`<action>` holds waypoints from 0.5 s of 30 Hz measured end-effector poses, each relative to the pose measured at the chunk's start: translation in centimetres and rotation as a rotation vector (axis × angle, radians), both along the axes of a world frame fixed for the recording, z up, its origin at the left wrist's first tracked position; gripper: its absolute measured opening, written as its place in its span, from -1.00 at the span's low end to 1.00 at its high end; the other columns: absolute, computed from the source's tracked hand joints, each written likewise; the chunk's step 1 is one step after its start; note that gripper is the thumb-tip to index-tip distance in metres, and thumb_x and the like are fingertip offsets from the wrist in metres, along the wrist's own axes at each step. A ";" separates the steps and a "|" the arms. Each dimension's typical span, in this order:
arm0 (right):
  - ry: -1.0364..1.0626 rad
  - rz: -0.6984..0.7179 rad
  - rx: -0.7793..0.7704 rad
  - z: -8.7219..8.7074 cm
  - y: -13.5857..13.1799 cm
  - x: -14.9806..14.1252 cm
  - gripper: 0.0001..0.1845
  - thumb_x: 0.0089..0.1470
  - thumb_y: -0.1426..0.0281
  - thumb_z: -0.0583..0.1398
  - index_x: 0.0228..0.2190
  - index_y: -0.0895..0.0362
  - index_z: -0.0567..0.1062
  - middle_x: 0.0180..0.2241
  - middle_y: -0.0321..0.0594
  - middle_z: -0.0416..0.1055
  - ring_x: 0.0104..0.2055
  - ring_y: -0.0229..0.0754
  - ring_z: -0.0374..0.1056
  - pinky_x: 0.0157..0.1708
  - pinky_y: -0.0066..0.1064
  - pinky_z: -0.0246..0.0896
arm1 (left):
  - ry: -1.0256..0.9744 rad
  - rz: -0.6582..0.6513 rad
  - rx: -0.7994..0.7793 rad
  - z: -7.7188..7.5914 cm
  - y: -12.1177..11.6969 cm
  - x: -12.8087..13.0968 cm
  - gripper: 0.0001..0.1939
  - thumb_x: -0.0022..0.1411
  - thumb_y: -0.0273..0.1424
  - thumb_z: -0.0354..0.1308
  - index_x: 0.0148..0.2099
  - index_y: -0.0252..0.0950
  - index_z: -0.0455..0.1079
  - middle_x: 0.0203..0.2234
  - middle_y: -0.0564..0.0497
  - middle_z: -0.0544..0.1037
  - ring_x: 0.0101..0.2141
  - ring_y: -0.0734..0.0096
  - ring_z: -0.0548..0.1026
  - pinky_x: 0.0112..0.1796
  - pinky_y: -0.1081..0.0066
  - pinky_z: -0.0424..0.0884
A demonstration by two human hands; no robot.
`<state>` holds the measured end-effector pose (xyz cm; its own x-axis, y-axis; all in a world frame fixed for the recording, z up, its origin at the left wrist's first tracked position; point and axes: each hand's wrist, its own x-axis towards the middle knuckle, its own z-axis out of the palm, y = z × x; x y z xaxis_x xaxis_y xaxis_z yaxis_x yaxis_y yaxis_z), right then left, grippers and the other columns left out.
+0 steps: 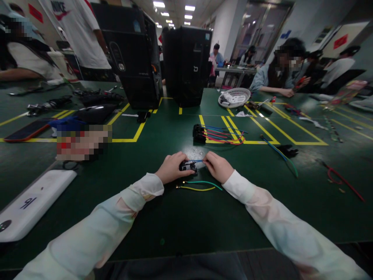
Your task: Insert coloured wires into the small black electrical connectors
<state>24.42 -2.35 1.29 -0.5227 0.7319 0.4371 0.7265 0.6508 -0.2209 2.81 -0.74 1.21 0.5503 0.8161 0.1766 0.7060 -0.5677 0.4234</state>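
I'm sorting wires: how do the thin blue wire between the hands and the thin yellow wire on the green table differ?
The blue wire is pinched by the right hand; the yellow wire lies on the table. The blue wire's visible stretch looks nearly straight; the yellow wire bows. Both are thin.

Exposure dim overall. Source: white ceiling lights (190, 8), burnt out to flat white. Pale glare on the green table (163, 233) between the left hand (174, 167) and right hand (218, 166); the near edge falls darker. Computer towers (186, 66) sink to near black. Wide-angle distortion at the sides (sleeves (96, 221) stretch toward the lower corners). Background people (216, 56) soft; mosaic blocks mask several patches. Black part (192, 167) in the fingers: fine detail unreadable
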 end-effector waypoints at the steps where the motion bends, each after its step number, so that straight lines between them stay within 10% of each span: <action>1: 0.016 -0.006 -0.008 -0.1 0.0 0.0 -0.87 0.15 0.45 -0.04 -0.42 0.12 0.26 -0.41 -0.20 0.26 -0.34 -0.23 0.23 -0.34 -0.46 0.12 | 0.004 0.001 0.003 0.0 0.0 0.0 -0.56 0.02 0.01 0.10 -0.24 -0.25 0.30 -0.31 0.04 0.37 -0.26 0.30 0.36 -0.29 0.36 0.18; 15: 0.107 -0.063 0.025 -0.4 0.6 -0.1 -0.89 0.11 0.37 0.05 -0.44 0.11 0.30 -0.45 -0.26 0.29 -0.41 -0.27 0.22 -0.42 -0.47 0.07 | -0.004 -0.056 -0.050 0.1 0.3 -0.4 -0.56 0.03 0.00 0.11 -0.18 -0.22 0.30 -0.27 0.05 0.36 -0.21 0.29 0.33 -0.25 0.35 0.14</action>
